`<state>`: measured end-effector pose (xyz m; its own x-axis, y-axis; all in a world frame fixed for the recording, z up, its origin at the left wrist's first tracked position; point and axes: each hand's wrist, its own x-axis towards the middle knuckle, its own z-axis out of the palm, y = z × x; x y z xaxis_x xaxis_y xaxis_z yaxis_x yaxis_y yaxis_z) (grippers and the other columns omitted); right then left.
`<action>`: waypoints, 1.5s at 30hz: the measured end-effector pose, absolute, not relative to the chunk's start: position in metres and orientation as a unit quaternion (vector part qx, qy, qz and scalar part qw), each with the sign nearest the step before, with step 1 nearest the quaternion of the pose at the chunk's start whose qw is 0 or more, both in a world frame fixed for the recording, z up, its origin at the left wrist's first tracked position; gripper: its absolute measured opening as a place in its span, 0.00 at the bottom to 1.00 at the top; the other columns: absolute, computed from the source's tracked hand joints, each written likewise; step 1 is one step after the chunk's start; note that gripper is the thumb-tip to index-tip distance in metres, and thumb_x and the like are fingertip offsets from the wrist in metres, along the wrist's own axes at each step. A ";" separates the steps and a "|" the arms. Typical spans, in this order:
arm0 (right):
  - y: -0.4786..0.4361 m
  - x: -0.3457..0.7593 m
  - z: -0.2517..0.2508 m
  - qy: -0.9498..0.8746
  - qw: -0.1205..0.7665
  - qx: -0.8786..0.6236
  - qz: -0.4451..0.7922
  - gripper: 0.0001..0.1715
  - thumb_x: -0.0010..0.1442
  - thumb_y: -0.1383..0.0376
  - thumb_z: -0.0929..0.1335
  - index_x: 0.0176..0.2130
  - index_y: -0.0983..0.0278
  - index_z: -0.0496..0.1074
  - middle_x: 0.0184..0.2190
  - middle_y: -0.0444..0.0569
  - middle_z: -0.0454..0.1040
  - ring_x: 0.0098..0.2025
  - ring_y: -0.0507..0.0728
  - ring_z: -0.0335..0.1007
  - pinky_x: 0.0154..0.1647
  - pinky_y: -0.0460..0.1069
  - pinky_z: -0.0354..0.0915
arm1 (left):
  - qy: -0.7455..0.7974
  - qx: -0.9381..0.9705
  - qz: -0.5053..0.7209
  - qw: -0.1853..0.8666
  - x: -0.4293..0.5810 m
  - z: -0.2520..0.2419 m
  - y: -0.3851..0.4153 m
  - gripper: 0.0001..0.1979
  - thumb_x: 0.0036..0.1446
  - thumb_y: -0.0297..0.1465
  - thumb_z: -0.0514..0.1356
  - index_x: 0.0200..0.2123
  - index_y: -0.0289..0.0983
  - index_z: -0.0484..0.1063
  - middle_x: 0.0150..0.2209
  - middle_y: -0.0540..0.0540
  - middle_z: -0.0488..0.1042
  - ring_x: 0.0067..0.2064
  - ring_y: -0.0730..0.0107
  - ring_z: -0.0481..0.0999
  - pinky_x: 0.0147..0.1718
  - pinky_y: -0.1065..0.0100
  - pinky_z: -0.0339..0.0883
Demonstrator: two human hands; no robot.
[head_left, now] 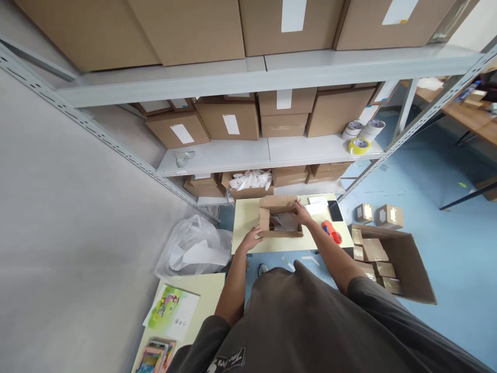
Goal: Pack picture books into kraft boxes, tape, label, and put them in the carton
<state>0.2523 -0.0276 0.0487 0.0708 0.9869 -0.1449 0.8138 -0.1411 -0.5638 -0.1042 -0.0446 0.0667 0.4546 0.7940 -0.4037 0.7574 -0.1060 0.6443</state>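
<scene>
An open cardboard box (280,234) stands on the small pale table (243,212) in front of me, its flaps up. Inside lies something whitish, like paper (285,223), with small brownish things at its left that I cannot make out. My left hand (251,239) holds the box at its front left corner. At the box's right side, my right hand (301,213) grips the upper edge. Right of the box lie a red tape dispenser (332,232), a dark phone-like slab (335,211) and white papers (317,205).
Shelving (233,155) with cartons rises behind the table. On its right end sit tape rolls (359,146). A large carton (415,269) of small boxes is on the floor at right. At left are a plastic bag (194,243) and a second table (212,287) with picture sheets.
</scene>
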 end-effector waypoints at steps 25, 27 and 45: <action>-0.046 0.256 0.073 -0.620 0.214 -0.717 0.236 0.44 0.68 0.59 0.65 0.78 0.61 0.54 0.77 0.56 0.58 0.73 0.67 0.62 0.71 0.62 0.64 | 0.622 0.682 0.141 0.358 -0.074 0.054 -0.045 0.17 0.72 0.43 0.55 0.56 0.45 0.76 0.54 0.43 0.82 0.56 0.60 0.80 0.55 0.65 0.71; -0.043 0.256 0.076 -0.618 0.222 -0.711 0.250 0.44 0.68 0.59 0.65 0.78 0.60 0.54 0.77 0.55 0.58 0.73 0.67 0.64 0.71 0.61 0.65 | 0.623 0.684 0.131 0.356 -0.074 0.057 -0.045 0.18 0.72 0.44 0.55 0.58 0.45 0.75 0.56 0.43 0.82 0.57 0.60 0.79 0.56 0.66 0.70; -0.068 0.254 0.061 -0.627 0.270 -0.681 0.264 0.40 0.67 0.61 0.66 0.74 0.62 0.62 0.76 0.57 0.59 0.75 0.67 0.59 0.74 0.62 0.61 | 0.652 0.634 0.231 0.345 -0.063 0.040 -0.042 0.16 0.67 0.33 0.63 0.57 0.41 0.73 0.57 0.39 0.79 0.57 0.54 0.79 0.52 0.61 0.70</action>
